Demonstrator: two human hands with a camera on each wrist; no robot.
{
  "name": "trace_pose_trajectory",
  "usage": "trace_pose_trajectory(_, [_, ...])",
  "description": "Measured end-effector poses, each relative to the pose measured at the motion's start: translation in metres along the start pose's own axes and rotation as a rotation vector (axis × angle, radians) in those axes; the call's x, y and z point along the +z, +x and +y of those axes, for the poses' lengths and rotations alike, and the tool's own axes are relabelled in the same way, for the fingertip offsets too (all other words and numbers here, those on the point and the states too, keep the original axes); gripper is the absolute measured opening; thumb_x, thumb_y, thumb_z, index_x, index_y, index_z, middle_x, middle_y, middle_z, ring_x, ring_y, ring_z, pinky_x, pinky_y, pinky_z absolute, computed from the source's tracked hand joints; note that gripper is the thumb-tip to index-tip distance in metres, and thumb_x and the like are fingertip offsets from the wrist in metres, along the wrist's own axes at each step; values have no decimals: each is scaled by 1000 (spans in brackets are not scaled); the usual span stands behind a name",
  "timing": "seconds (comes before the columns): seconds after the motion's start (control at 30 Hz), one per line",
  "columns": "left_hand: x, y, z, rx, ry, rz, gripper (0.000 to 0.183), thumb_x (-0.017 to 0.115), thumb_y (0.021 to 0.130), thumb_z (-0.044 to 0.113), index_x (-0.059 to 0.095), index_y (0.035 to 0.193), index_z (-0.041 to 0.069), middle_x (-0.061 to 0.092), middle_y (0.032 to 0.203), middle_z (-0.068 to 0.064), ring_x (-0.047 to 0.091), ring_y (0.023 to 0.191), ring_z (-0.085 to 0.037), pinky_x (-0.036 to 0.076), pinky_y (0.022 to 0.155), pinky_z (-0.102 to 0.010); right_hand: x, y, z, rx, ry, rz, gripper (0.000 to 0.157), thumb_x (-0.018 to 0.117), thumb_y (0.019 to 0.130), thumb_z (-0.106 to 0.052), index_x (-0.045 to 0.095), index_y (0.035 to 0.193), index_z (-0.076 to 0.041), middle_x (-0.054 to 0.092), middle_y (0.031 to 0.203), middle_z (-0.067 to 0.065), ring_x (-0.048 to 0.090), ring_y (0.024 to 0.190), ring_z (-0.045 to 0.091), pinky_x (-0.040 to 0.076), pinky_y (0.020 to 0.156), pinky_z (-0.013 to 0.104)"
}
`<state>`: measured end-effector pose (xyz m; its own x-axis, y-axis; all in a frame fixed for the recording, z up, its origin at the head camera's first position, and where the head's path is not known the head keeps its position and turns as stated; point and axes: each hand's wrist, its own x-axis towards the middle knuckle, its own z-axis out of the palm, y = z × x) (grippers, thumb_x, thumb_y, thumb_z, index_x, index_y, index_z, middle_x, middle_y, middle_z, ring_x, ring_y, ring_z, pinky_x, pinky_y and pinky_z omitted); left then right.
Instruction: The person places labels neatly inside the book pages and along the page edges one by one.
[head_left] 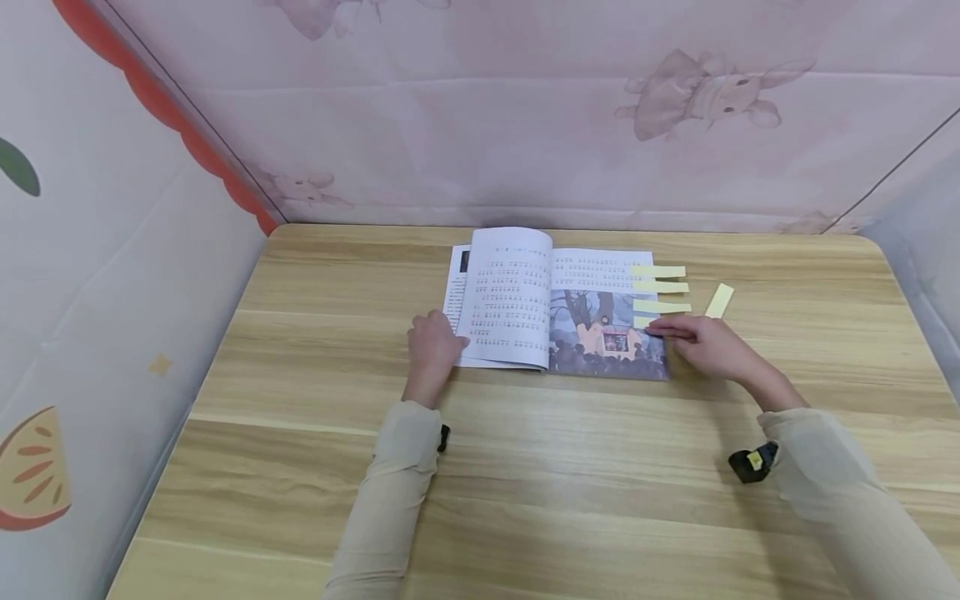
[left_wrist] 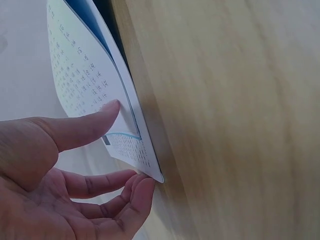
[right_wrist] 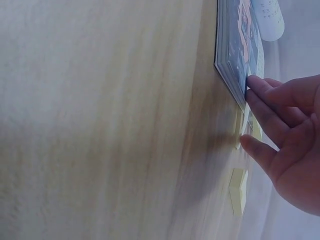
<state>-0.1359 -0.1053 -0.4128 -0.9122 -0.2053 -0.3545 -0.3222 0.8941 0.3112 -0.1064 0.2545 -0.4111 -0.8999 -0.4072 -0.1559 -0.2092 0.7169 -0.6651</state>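
An open book [head_left: 510, 300] with printed text and an illustrated right page lies near the table's far edge. My left hand [head_left: 435, 340] holds its left side, the thumb on the text page [left_wrist: 82, 65] and the curled fingers at the outer edge. Several pale yellow sticky strips [head_left: 660, 287] stick out past the right page's edge. With fairly straight fingers, my right hand [head_left: 708, 343] presses the lowest strip [head_left: 642, 322] onto the page, partly covering it. In the right wrist view, the fingertips [right_wrist: 254, 82] touch the page near its edge.
A yellow pad of sticky strips [head_left: 720, 301] lies on the wooden table [head_left: 555, 500], just right of the book. Behind the table hangs a pink cloth [head_left: 480, 142] with rabbit prints. White patterned cloth [head_left: 97, 275] borders the left side.
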Motion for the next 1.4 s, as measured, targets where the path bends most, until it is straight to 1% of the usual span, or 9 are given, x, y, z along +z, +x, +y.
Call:
trace_pose_trajectory(0.1, [0, 1, 0, -7, -24, -3, 39, 71, 79, 22, 55, 101, -7, 52, 87, -15, 49, 78, -26, 44, 66, -32, 0, 0, 1, 1, -3, -3, 34, 46, 86, 9, 57, 118, 5, 60, 113, 22, 46, 60, 9, 33, 47, 23])
trace_pose_trajectory(0.2, [1, 1, -1, -13, -29, -6, 37, 72, 78, 22, 56, 97, -6, 52, 84, -14, 49, 75, -25, 43, 64, -31, 1, 0, 1, 18, -5, -4, 35, 45, 86, 9, 57, 119, 4, 60, 113, 21, 49, 63, 13, 34, 48, 23])
trace_pose_trajectory(0.37, [1, 2, -1, -7, 0, -12, 37, 72, 78, 24, 56, 93, -6, 53, 80, -12, 49, 71, -23, 43, 60, -29, 1, 0, 2, 34, 10, -5, 36, 45, 86, 9, 57, 119, 3, 60, 114, 21, 53, 70, 18, 35, 48, 23])
trace_pose_trajectory(0.67, [0, 3, -2, -17, 19, -47, 38, 71, 80, 26, 56, 95, -6, 52, 83, -12, 49, 75, -24, 42, 64, -30, 2, -1, 0, 20, -2, 6, 35, 47, 86, 8, 58, 118, 3, 60, 114, 21, 55, 85, 23, 38, 54, 23])
trace_pose_trajectory(0.87, [-1, 5, -4, -29, -31, -60, 36, 71, 79, 25, 57, 92, -5, 53, 83, -13, 50, 74, -25, 41, 62, -29, 2, -2, 0, 9, 0, 8, 33, 47, 86, 8, 57, 118, 4, 59, 114, 24, 56, 82, 23, 38, 51, 23])
trace_pose_trajectory(1.03, [-2, 6, -8, -2, -50, -69, 39, 70, 79, 27, 57, 94, -6, 52, 85, -14, 48, 78, -26, 42, 67, -32, 2, -1, 0, 15, 3, 5, 34, 48, 87, 8, 57, 118, 4, 59, 115, 24, 56, 82, 23, 38, 50, 23])
trace_pose_trajectory(1.17, [-6, 4, -9, 8, -73, -71, 40, 71, 79, 29, 57, 93, -7, 53, 85, -15, 48, 78, -26, 43, 68, -34, 1, -2, -1, 25, 12, -8, 33, 49, 88, 7, 55, 120, 5, 58, 116, 24, 56, 79, 21, 37, 48, 21])
trace_pose_trajectory(1.27, [-11, 2, -8, 2, -115, -70, 40, 71, 79, 28, 56, 92, -7, 52, 85, -15, 47, 77, -26, 42, 65, -33, 1, -2, -1, 28, 18, -17, 33, 49, 88, 6, 54, 121, 6, 57, 117, 24, 56, 78, 21, 36, 48, 21])
trace_pose_trajectory(1.4, [-19, -4, -5, -3, -163, -63, 43, 71, 79, 28, 54, 96, -8, 50, 88, -15, 45, 79, -26, 40, 64, -32, 1, -2, -1, 20, 24, -21, 33, 50, 89, 5, 53, 122, 7, 57, 118, 23, 59, 89, 26, 36, 49, 22])
